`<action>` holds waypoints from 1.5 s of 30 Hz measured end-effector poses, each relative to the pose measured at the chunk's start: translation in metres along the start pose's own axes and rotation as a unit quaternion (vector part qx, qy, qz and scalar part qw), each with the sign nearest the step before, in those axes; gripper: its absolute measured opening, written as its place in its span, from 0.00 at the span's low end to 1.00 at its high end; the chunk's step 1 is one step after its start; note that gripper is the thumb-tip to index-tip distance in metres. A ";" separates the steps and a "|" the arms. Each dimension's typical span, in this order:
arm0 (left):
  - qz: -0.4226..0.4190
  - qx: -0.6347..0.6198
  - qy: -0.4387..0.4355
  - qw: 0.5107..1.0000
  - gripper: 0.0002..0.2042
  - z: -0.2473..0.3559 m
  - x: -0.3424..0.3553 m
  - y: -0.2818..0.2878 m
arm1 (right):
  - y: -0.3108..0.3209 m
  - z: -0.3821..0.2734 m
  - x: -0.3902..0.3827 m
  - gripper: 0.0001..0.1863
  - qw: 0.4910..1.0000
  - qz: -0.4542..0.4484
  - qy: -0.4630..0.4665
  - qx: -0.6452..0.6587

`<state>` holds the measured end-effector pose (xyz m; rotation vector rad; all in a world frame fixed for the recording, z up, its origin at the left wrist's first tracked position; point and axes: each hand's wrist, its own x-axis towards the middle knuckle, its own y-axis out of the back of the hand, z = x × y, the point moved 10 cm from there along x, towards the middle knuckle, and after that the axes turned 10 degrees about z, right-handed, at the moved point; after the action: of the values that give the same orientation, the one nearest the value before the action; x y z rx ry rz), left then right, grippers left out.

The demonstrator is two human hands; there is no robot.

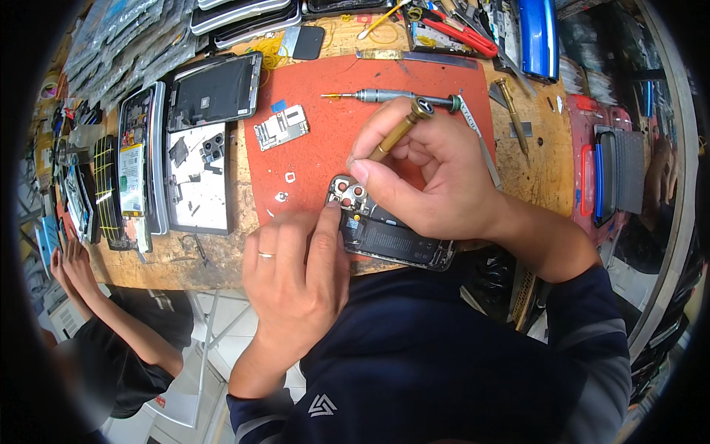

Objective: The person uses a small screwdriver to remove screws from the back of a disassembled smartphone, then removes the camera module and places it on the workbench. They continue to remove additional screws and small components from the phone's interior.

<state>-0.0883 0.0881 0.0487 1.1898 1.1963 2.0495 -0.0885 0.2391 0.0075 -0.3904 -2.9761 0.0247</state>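
An opened smartphone (pixel 388 238) lies tilted on the red mat, its back off, with a dark battery and a camera module (pixel 347 191) of several round lenses exposed. My left hand (pixel 299 270), wearing a ring, rests at the phone's left side. Its fingers are stretched out, and the index fingertip touches the phone just below the camera module. Over the phone's upper part, my right hand (pixel 436 174) is closed on a brass-coloured precision screwdriver (pixel 399 133). Thumb and index fingertips meet just above the camera module; the screwdriver's tip is hidden.
On the red mat (pixel 318 81) lie a logic board (pixel 282 127), small loose parts and a grey screwdriver (pixel 399 95). A second brass screwdriver (pixel 514 115) lies right. Dismantled devices (pixel 211 89) crowd the left; red-handled pliers (pixel 460 35) lie behind. Another person's hands (pixel 74 266) are far left.
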 end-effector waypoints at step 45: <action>0.045 -0.099 0.146 0.983 0.08 -0.029 0.001 0.004 | 0.041 -0.047 0.014 0.09 0.983 0.080 0.165 -0.030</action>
<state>-0.1141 0.0741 0.0455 0.8870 1.0469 2.4112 -0.0844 0.2822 0.0548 -0.5790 -2.6185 -0.1028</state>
